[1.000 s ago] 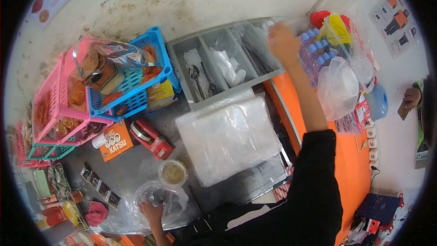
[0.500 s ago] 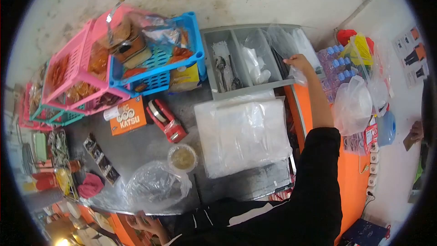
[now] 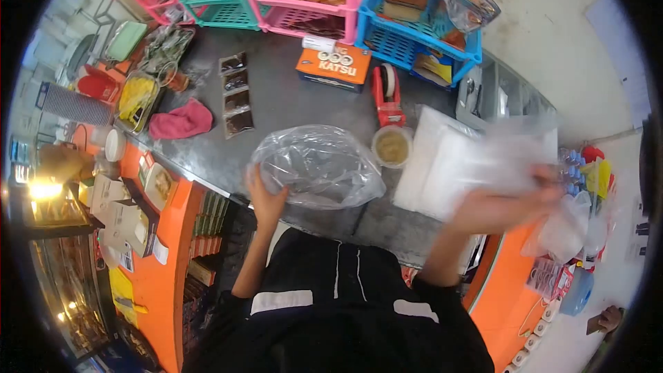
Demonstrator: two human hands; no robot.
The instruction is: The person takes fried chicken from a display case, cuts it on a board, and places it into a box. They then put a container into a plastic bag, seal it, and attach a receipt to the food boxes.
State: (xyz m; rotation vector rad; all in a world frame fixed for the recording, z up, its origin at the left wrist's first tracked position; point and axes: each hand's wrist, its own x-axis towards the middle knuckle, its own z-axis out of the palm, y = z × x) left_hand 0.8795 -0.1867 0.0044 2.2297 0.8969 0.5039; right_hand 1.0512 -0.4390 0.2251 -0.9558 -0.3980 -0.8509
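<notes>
My left hand (image 3: 268, 197) is at the near left edge of a clear plastic bag (image 3: 318, 166) on the dark counter, fingers apart and touching it. Blurred by motion, my right hand (image 3: 507, 207) is closed on a thin clear plastic bag (image 3: 518, 145) above the right side of a stack of white plastic sheets (image 3: 435, 166). Between the clear bag and the stack stands a round lidded tub (image 3: 392, 146). Behind the tub lies a red tape dispenser (image 3: 388, 97).
An orange box (image 3: 334, 63) stands near blue (image 3: 421, 41) and pink baskets (image 3: 304, 0). A grey cutlery tray (image 3: 490, 90) is at the back right. Dark sachets (image 3: 237, 97) and a pink cloth (image 3: 181, 120) lie left. Another person's hand (image 3: 610, 319) shows at far right.
The view has turned rightward and down. My right hand has moved from the cutlery tray back toward me with a thin bag. My left hand has come up to the clear bag on the counter.
</notes>
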